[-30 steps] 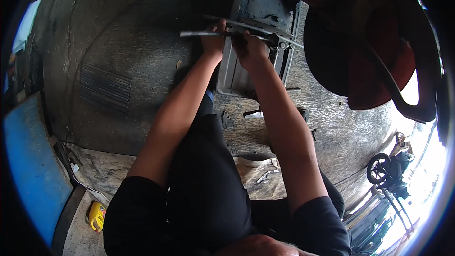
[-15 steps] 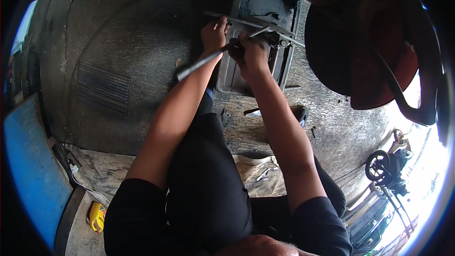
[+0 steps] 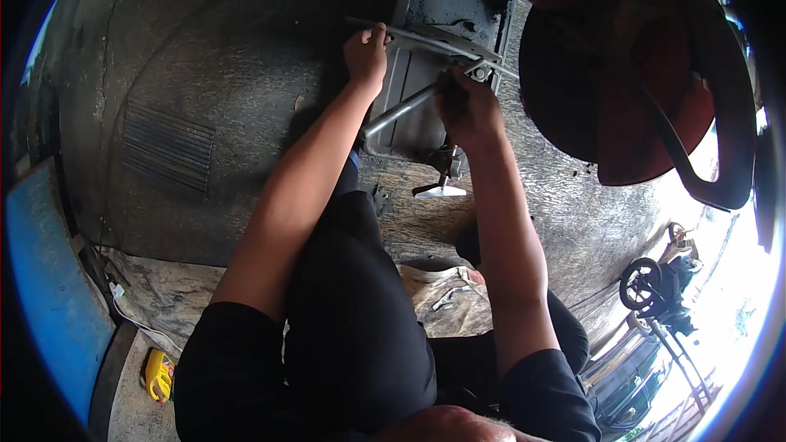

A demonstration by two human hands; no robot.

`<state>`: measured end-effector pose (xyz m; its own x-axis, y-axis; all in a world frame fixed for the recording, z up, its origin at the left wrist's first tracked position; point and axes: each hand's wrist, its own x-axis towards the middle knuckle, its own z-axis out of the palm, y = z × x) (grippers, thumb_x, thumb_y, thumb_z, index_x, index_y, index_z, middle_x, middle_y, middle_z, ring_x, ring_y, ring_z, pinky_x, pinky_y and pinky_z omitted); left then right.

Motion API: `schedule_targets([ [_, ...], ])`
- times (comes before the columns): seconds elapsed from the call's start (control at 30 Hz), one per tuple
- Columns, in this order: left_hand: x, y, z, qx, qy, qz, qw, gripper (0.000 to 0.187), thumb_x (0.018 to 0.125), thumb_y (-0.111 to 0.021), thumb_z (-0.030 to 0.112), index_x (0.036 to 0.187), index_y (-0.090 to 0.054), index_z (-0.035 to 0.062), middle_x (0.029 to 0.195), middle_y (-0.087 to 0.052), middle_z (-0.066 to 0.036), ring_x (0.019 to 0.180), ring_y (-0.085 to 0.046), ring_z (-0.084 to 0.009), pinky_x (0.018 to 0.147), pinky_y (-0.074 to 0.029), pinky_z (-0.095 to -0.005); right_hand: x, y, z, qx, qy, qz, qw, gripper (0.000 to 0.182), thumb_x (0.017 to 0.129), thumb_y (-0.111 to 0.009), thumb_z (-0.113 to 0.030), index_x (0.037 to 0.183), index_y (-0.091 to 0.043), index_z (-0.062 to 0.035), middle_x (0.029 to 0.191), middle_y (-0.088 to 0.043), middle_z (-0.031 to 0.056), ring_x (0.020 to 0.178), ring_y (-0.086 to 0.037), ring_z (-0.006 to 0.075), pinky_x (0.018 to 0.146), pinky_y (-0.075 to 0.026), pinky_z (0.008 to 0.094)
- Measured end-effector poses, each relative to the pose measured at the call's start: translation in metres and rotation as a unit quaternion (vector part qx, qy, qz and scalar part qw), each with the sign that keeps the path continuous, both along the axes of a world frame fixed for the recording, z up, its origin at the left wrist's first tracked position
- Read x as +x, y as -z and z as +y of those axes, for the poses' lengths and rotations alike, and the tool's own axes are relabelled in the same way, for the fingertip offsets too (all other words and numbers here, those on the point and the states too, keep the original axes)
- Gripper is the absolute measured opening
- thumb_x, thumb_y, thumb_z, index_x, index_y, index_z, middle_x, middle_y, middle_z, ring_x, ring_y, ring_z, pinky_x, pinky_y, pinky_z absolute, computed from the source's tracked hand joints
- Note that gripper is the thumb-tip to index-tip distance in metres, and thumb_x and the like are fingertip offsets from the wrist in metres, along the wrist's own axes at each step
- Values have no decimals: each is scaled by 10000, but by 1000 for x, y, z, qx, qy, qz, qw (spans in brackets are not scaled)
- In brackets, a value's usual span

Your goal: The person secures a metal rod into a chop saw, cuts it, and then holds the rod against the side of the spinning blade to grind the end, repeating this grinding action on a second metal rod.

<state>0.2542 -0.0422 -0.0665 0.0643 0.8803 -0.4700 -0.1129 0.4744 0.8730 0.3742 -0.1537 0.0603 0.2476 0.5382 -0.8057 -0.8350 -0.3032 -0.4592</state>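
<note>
Rough, scuffed flooring [image 3: 246, 57] with a streaky grain spreads under the work, dark on the left and brighter on the right, where daylight comes in around a parked motorcycle [image 3: 659, 286]. On it stands a shallow metal base [image 3: 409, 137], and to the right of that bulks a red and black machine part [image 3: 647, 90], much of it in shadow. The person's left hand [image 3: 366, 56] is at the left edge of the base, its fingers closed narrowly around a thin rod [image 3: 426, 45], which runs slantwise over the base and past its right side. The right hand [image 3: 471, 110] is over the right part of the base, curled around a grey bar [image 3: 401, 111]; the far side of its fingers is too dark to make out. One end of the bar points down and left, near the base's lower left corner, while the other reaches up toward a bolt [image 3: 481, 74], and whether they touch cannot be told. Just below the base, left of the right forearm, is a silver-edged handle [image 3: 442, 191]. A bundle of dark rods [image 3: 168, 149] lies side by side on the floor, well apart from both hands. Nearer the person are a pale cloth [image 3: 417, 288], a blue panel [image 3: 57, 286] and a yellow container [image 3: 160, 376].
</note>
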Motion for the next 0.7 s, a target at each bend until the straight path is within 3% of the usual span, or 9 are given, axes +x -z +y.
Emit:
schedule_targets([
  [0.17,3,3,-2,11,-39,-35,999,208,935,-640,211,841,-635,26,720,-617,1,613,-496,-57,561,-388,-226,10,-9,-1,103,-52,131,985,157,976,-519,-154,953,-614,-31,870,-687,101,745,-678,178,659,-590,292],
  [0.27,2,6,-2,38,-36,-36,998,214,931,-647,214,837,-625,23,717,-614,-5,607,-493,-61,565,-392,-225,-9,-9,15,32,-5,32,999,126,971,-510,-141,999,-561,-30,897,-663,125,796,-670,220,701,-583,321],
  [0.4,2,8,-2,34,-48,-44,997,224,931,-648,219,833,-616,19,723,-610,-12,613,-495,-61,571,-397,-229,-30,19,29,37,5,32,999,147,977,-505,-153,1026,-554,-23,903,-659,131,807,-673,239,715,-590,331],
  [0.47,0,12,-2,33,-25,-66,997,217,935,-641,214,841,-615,20,723,-607,-19,625,-506,-65,585,-400,-231,-36,35,38,3,32,6,999,171,988,-484,-136,1021,-569,9,922,-666,145,843,-681,254,790,-593,365],
  [0.7,-2,-2,-6,85,-19,-16,996,222,931,-610,192,853,-643,-14,748,-629,-46,699,-572,-113,658,-440,-297,-19,76,60,-38,86,16,995,197,997,-465,-152,1079,-533,13,960,-643,143,827,-671,247,734,-606,337],
])
